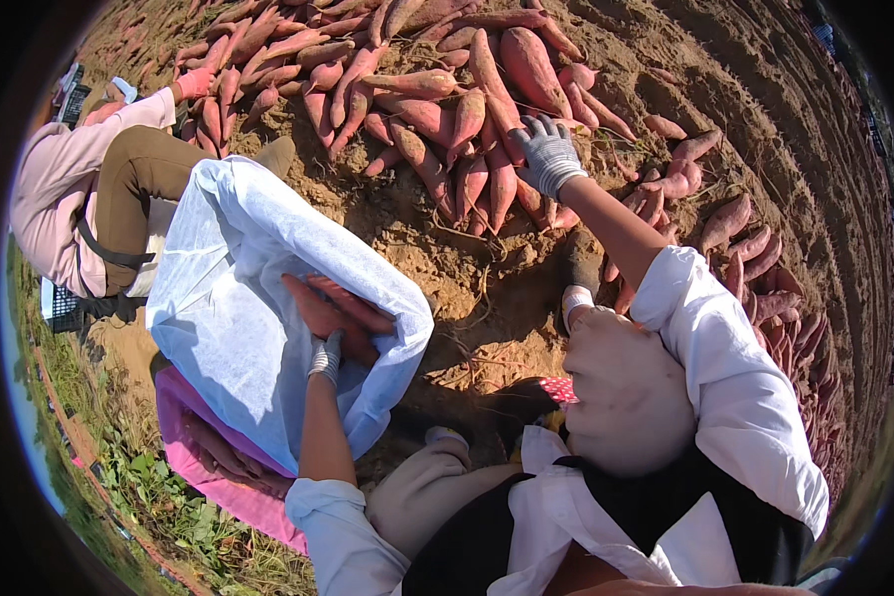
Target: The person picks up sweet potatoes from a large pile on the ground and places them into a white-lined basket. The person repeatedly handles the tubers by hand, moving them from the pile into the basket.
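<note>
The gloved right hand [546, 154] reaches out, fingers spread wide, onto the heap of sweet potatoes [437, 109] lying on the bare soil [725, 70]. The gloved left hand [325, 356] grips the rim of the white sack [233, 298], holding it open, with sweet potatoes inside. Another person [99, 189] crouches by the heap's far end.

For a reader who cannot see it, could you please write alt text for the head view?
Seen from above, a person's gloved right hand reaches into a pile of sweet potatoes on bare soil, while the gloved left hand is inside a white sack partly filled with them. Another person crouches at upper left, touching the pile.
</note>
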Demonstrator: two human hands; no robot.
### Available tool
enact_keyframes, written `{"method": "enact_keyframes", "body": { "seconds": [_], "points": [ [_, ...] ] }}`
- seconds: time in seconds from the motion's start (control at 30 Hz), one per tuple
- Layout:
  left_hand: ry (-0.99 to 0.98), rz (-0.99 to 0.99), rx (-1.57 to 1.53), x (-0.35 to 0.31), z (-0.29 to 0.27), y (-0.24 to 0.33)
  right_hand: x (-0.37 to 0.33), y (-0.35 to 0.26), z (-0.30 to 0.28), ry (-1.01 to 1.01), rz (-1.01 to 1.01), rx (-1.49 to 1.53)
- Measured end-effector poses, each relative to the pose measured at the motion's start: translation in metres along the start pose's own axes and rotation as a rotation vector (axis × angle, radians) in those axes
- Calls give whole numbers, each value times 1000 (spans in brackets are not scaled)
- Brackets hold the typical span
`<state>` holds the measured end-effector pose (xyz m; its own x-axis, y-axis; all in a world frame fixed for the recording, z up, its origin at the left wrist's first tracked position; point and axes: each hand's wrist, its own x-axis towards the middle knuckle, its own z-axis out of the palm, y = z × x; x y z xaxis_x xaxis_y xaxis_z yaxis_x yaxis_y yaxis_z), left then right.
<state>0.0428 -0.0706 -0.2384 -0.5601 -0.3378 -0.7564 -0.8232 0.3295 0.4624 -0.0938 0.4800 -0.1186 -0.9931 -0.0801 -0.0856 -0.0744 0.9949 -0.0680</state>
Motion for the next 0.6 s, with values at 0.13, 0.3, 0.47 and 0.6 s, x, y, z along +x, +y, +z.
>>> {"method": "enact_keyframes", "body": {
  "seconds": [0.13, 0.3, 0.47, 0.6],
  "points": [
    [300, 388, 372, 10, 7, -4, -11, 48, 35, 25, 111, 105],
    [288, 501, 289, -44, -1, 45, -59, 102, 40, 320, 230, 440],
    [224, 525, 177, -36, -7, 43, -123, 155, 43, -110, 570, 651],
    [144, 441, -9, -37, -4, 39, -135, 144, 54, -31, 636, 635]
  ]
}}
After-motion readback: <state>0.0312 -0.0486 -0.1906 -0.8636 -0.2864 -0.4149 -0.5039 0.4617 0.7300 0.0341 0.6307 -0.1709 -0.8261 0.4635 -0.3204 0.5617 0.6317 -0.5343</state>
